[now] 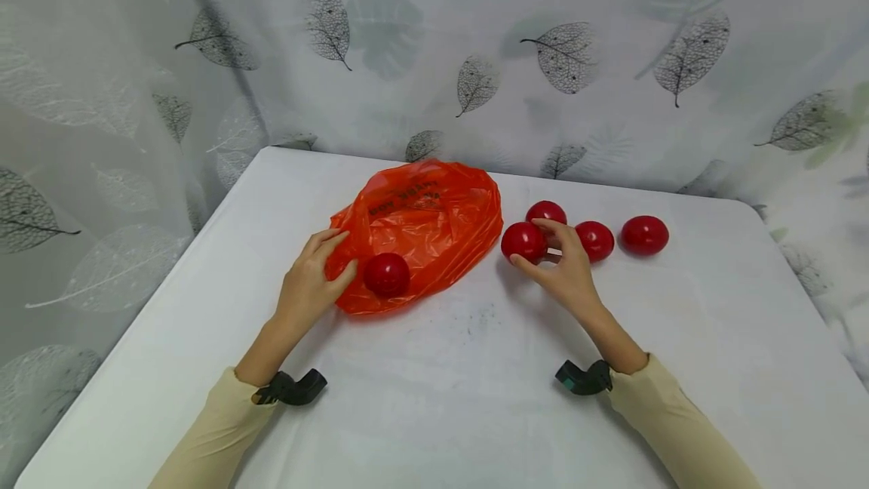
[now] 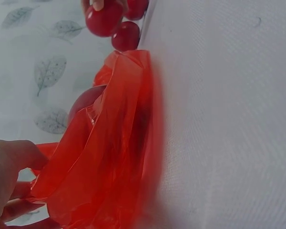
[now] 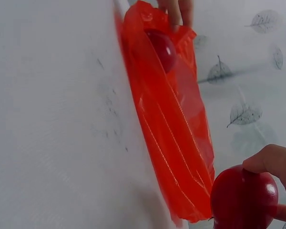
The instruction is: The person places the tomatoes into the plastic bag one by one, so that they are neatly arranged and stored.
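Observation:
An orange-red plastic bag (image 1: 434, 225) with dark print lies on the white table, its mouth spread wide. My left hand (image 1: 314, 278) pinches the left side of the bag's rim between thumb and fingers. Just inside the mouth sits a glossy round red fruit (image 1: 387, 275), partly behind the film in the left wrist view. To the right of the bag, my right hand (image 1: 563, 266) grips another round red fruit (image 3: 244, 198) between thumb and fingers, above the table.
Three more red fruits stand near the table's back edge: one behind the held fruit (image 1: 546, 211), one beside my right fingers (image 1: 595, 241), and one farther right (image 1: 644, 235). A leaf-patterned curtain (image 1: 421, 44) hangs behind the white table (image 1: 441, 398). Each wrist wears a dark camera mount (image 1: 292, 388).

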